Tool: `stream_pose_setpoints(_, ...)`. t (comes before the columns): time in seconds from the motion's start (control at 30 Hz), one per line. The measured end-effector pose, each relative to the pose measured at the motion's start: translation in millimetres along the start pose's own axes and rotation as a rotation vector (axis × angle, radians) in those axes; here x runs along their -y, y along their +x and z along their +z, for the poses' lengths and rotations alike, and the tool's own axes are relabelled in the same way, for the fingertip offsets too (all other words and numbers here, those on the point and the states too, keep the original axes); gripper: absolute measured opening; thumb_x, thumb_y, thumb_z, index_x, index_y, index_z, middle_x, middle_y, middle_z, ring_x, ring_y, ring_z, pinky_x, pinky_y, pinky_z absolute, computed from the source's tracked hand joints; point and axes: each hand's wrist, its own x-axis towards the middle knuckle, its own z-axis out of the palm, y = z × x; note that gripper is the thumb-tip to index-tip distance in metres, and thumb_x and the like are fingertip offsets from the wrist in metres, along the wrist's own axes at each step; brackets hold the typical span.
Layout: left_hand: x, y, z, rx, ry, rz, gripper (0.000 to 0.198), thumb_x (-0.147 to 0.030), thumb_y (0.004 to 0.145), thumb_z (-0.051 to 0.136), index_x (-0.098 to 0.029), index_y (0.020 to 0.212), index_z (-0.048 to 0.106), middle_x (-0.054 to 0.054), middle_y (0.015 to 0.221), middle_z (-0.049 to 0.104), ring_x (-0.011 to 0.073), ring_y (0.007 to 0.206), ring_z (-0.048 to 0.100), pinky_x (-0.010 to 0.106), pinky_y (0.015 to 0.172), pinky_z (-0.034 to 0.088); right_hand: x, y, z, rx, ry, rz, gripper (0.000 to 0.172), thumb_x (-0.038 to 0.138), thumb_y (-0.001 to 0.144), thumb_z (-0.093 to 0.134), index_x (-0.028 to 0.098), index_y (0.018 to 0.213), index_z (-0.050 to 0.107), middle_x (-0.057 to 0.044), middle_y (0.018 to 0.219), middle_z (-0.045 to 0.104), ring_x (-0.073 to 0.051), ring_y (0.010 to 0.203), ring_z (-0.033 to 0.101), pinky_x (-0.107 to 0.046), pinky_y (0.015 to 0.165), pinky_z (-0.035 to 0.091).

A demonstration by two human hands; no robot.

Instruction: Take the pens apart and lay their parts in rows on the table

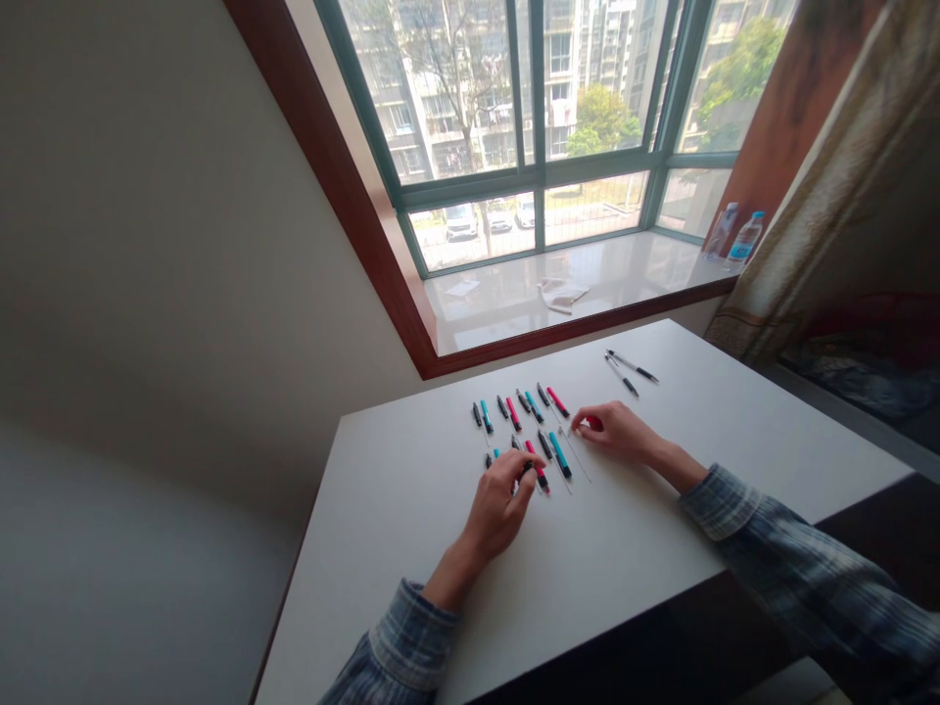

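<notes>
Taken-apart pens lie in two rows on the white table: black pen pieces beside teal barrels and red barrels, with thin refills among them. My left hand rests over the near row, fingers curled together above a red barrel and covering part of neighbouring pieces. Something dark shows between its fingers, too small to name. To the right of the rows, my right hand has thumb and fingers pinched by a refill's upper end. A small red patch shows inside that pinch; what it is stays unclear.
Two assembled pens with black grips lie toward the table's far right. Behind the table, the windowsill holds a crumpled cloth and two plastic bottles. A curtain hangs at the right, a wall stands left.
</notes>
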Motion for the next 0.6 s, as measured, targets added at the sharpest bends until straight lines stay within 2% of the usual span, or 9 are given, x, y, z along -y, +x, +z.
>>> stream_pose_setpoints(0.3, -1.2, -0.3, 2.0, -0.005, 0.01, -0.008, 0.028, -0.03, 0.104, 0.047, -0.024, 0.116, 0.072, 0.006, 0.102, 0.069, 0.0223, 0.098, 0.061, 0.038, 0.093, 0.048, -2.0, 1.3, 1.2, -0.013, 0.018, -0.011, 0.025, 0.033, 0.093, 0.06, 0.023, 0.1, 0.082, 0.001, 0.064, 0.066, -0.011, 0.054, 0.048, -0.024, 0.059, 0.035)
stream_pose_setpoints(0.43, -4.7, 1.0, 1.5, -0.083, -0.002, 0.015, 0.028, -0.031, 0.104, 0.049, -0.024, 0.116, 0.074, 0.008, 0.106, 0.066, 0.0227, 0.102, 0.06, 0.035, 0.086, 0.049, -1.8, 1.2, -0.6, -0.007, 0.024, -0.027, 0.026, 0.033, 0.093, 0.06, 0.023, 0.101, 0.083, 0.001, 0.066, 0.068, -0.011, 0.053, 0.048, -0.024, 0.059, 0.036)
stream_pose_setpoints(0.6, -5.7, 1.3, -0.3, -0.155, -0.057, 0.008, 0.024, -0.033, 0.101, 0.057, -0.024, 0.113, 0.075, 0.007, 0.105, 0.065, 0.0187, 0.089, 0.062, 0.03, 0.076, 0.05, -0.1, -0.6, -1.4, -0.013, 0.017, -0.03, 0.027, 0.035, 0.093, 0.06, 0.021, 0.102, 0.082, 0.001, 0.062, 0.064, -0.012, 0.053, 0.048, -0.024, 0.059, 0.035)
